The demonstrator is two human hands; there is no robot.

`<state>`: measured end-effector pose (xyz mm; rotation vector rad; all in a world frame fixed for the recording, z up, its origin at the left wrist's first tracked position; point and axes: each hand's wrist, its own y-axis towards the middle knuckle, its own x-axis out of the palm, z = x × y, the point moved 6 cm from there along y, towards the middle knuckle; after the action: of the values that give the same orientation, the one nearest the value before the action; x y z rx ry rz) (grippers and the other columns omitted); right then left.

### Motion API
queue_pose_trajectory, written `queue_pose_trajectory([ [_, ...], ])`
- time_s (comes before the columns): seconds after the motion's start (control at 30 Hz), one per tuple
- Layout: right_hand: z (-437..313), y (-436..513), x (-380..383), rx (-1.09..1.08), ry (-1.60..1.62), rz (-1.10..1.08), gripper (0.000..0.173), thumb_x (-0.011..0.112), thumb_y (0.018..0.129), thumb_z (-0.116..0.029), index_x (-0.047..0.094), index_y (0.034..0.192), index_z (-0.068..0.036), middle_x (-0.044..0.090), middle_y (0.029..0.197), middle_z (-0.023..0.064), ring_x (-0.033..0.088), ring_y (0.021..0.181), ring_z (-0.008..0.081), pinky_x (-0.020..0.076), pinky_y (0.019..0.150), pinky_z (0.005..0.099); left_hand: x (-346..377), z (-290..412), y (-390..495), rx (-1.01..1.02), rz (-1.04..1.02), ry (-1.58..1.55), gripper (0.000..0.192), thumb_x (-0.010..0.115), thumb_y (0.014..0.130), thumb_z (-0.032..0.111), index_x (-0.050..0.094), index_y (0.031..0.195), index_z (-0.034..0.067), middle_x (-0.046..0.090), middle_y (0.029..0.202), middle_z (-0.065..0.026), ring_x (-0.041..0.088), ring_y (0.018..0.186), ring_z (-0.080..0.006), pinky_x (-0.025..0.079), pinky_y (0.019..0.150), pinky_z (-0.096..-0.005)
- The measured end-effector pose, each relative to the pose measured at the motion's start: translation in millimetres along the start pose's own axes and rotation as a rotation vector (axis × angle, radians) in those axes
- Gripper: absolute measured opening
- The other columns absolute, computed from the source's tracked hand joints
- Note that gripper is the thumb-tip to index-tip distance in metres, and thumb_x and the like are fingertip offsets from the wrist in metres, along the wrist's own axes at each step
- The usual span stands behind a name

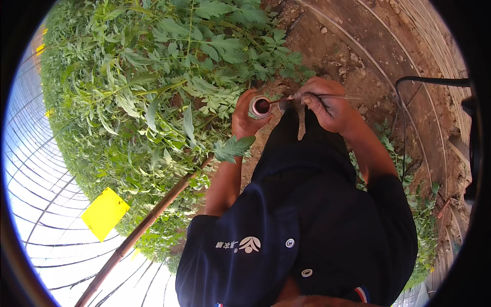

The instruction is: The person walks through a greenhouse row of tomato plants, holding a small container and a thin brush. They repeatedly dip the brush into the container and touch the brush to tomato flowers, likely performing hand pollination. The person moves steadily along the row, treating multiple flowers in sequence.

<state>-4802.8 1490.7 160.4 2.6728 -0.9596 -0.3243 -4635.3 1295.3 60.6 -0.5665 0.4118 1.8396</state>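
My left hand [242,117] is wrapped around a small jar [252,109] with a pale rim. Seen from above through its mouth, dark red-brown liquid [262,106] is inside. My right hand [328,104] pinches a thin stick-like applicator [280,100], perhaps a brush. Its dark end reaches into the jar's mouth, and the pale other end passes out beyond the hand to the right. The tip itself cannot be made out against the liquid. Leafy tomato plants [215,48] grow right beside the jar, and one leaf [234,149] hangs over my left wrist.
A bamboo pole [142,226] slants up from the lower left into the foliage. A yellow card [105,214] hangs next to it, against greenhouse film. Bare soil [326,42] lies ahead. Along the right run curved lines and a black cable [403,126].
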Motion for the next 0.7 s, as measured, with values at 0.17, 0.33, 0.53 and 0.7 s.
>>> queue_pose_trajectory([
  [0.17,1,2,3,-0.037,-0.027,-0.047,0.007,0.067,0.098,-0.006,0.067,0.099,0.0,0.069,0.088,0.0136,0.067,0.075,0.0333,0.0516,0.065,0.04,5,-3,4,-0.023,-0.003,-0.037,0.068,0.098,0.061,0.008,0.069,0.122,0.001,0.062,0.137,-0.0195,0.065,0.121,-0.0347,0.055,0.1,-0.0425],
  [0.33,23,-7,-2,0.132,0.115,0.049,0.015,0.062,0.104,-0.013,0.068,0.101,0.001,0.066,0.083,0.01,0.064,0.069,0.0219,0.0507,0.062,0.0371,5,-3,8,-0.01,-0.038,0.009,0.066,0.098,0.062,0.007,0.069,0.12,-0.001,0.064,0.133,-0.0188,0.066,0.119,-0.0319,0.055,0.099,-0.0406],
  [0.53,87,-28,-28,0.501,0.29,0.431,0.04,0.054,0.111,-0.035,0.068,0.099,0.0,0.062,0.076,0.0048,0.059,0.065,0.0123,0.0486,0.056,0.0327,5,-5,13,0.02,-0.052,0.044,0.07,0.098,0.064,0.007,0.067,0.125,0.0,0.063,0.134,-0.019,0.066,0.118,-0.0302,0.056,0.099,-0.0391],
  [0.7,171,-40,-48,0.672,0.638,0.607,0.046,0.053,0.11,-0.042,0.07,0.101,-0.001,0.055,0.07,0.0065,0.054,0.063,0.0173,0.0521,0.058,0.0406,5,-18,11,-0.123,-0.002,-0.034,0.068,0.097,0.063,0.005,0.066,0.124,0.001,0.063,0.134,-0.0186,0.065,0.12,-0.0339,0.055,0.1,-0.0411],
])
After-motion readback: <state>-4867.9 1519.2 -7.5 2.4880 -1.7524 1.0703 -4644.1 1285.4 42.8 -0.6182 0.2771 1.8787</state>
